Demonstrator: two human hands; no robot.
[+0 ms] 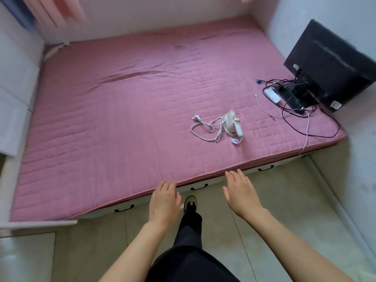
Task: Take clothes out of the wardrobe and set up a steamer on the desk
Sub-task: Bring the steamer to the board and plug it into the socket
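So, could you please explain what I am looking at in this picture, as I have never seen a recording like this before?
There is no machine here. One wide-angle camera is worn on a person's head and looks forward and down, so you see their own arms from above. The left hand and the right hand are both open and hold nothing; they hover near the front edge of a pink mattress. On the mattress sits a small white steamer, with its cord looped loosely beside it and the plug lying free. At the far right a black monitor stands by the wall among tangled cables. Under the mattress are drawers with black handles, and the person's shoe shows on the floor.
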